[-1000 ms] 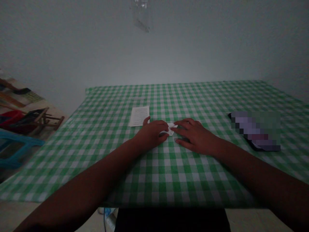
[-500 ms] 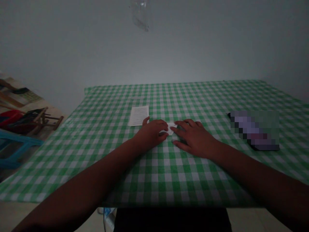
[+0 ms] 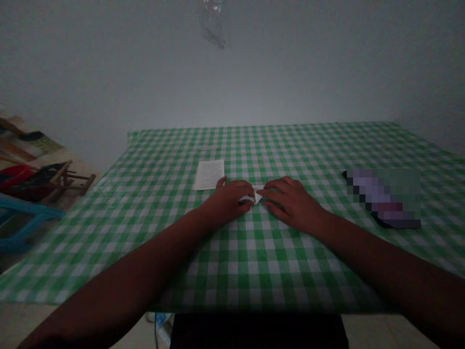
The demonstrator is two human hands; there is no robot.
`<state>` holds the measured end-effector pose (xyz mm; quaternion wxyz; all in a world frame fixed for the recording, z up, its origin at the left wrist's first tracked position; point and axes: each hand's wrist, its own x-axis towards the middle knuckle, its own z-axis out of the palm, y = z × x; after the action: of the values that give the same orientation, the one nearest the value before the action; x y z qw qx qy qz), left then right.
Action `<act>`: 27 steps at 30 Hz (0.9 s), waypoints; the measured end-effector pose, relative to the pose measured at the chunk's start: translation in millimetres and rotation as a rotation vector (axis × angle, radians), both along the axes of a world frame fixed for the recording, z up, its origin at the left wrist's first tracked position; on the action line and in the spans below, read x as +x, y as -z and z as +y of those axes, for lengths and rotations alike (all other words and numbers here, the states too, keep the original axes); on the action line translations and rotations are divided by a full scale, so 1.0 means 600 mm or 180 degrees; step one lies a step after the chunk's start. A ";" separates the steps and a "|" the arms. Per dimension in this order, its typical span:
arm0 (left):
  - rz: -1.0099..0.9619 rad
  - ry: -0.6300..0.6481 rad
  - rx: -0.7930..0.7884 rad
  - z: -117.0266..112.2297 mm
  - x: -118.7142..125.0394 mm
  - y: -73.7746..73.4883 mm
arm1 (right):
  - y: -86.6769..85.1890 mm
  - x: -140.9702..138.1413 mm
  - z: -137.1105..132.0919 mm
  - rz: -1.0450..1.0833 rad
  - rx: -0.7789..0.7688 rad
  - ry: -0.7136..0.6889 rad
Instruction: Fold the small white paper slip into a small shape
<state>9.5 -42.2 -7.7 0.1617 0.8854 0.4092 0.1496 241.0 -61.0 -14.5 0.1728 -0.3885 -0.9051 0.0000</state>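
Observation:
Between my hands a small folded piece of paper (image 3: 256, 197), white with printed marks, rests on the table at the centre. My left hand (image 3: 229, 201) grips its left side, thumb on the near edge and curled fingers over the far one. At the paper's right side is my right hand (image 3: 292, 202), its fingertips pressing on the folds. Part of the paper is hidden under the fingers. Just beyond my left hand lies a flat printed sheet (image 3: 209, 174), close to the raised little finger.
A green and white checked tablecloth (image 3: 283, 276) covers the table, which meets a pale wall. A blurred-out dark object (image 3: 385, 203) lies at the right. Left of the table stand a blue stool (image 3: 25, 220) and wooden furniture. A clear plastic bag (image 3: 213, 24) hangs on the wall.
My right hand's fingers have shifted slightly on the paper, and its visible part now looks more creased and pointed. My left hand stays almost in place.

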 end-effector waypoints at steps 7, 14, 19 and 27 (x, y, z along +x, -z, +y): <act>-0.0077 0.0229 -0.0025 0.008 -0.006 0.003 | 0.008 0.013 0.014 0.0378 0.0093 -0.0383; -0.0055 0.0154 -0.0037 0.009 -0.007 0.007 | 0.013 0.007 0.013 0.0194 -0.0005 -0.0290; -0.0076 0.0052 -0.0010 0.006 -0.006 0.009 | 0.012 0.004 0.008 0.0176 -0.0050 -0.0300; -0.0140 0.0113 -0.0068 0.003 -0.004 0.001 | 0.005 0.011 0.009 0.0752 -0.0449 -0.0623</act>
<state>6.9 -40.3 -8.6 0.1827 0.8873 0.3913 0.1617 247.6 -55.4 -17.2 0.2496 -0.3069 -0.9098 0.1260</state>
